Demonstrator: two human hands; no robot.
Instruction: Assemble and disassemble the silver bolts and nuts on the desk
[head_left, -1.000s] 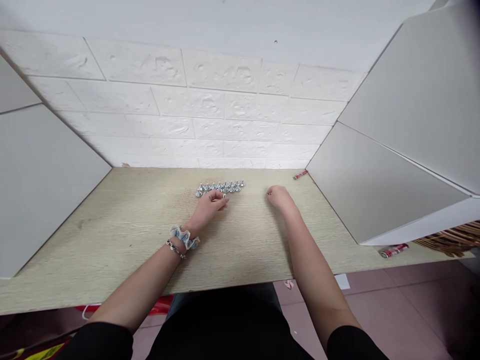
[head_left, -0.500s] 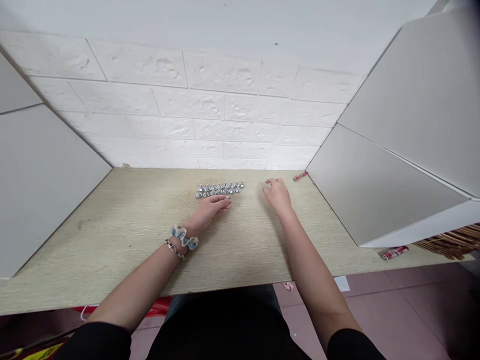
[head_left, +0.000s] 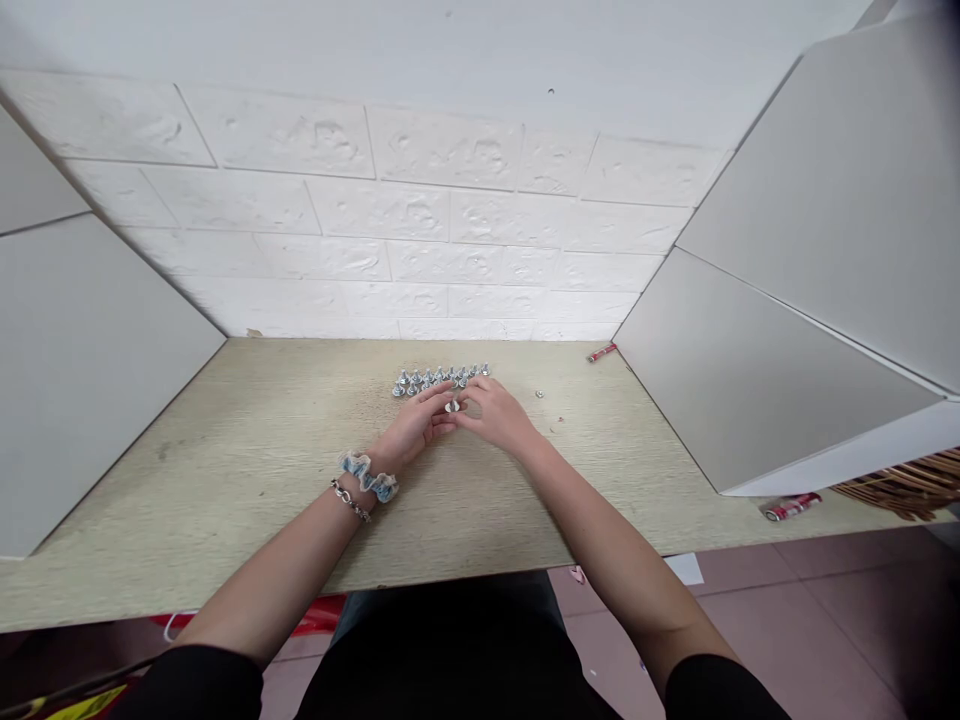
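Observation:
Between my two hands is a small silver bolt (head_left: pixel 452 407) with a wide head. My left hand (head_left: pixel 415 428) has its fingers closed on the bolt from the left. From the right, my right hand (head_left: pixel 495 413) meets it, thumb and fingers pinched at the bolt; whether a separate small part is in that pinch I cannot make out. Just behind the hands, several similar silver bolts (head_left: pixel 415 377) stand upright in two rows on the wooden tabletop (head_left: pixel 285 450). My fingers partly cover the nearer row's right end.
A small silver piece, perhaps a nut (head_left: pixel 539 394), lies right of my right hand. One red battery (head_left: pixel 601 353) rests by the right panel (head_left: pixel 750 350), another red battery (head_left: pixel 793 506) near the front edge beside a wicker basket (head_left: pixel 900 485). A white brick-patterned wall (head_left: pixel 420 260) closes the back.
My right hand has moved left from the bare tabletop to the bolt at my left fingers, and the small silver piece now shows where it was. The left hand has barely moved.

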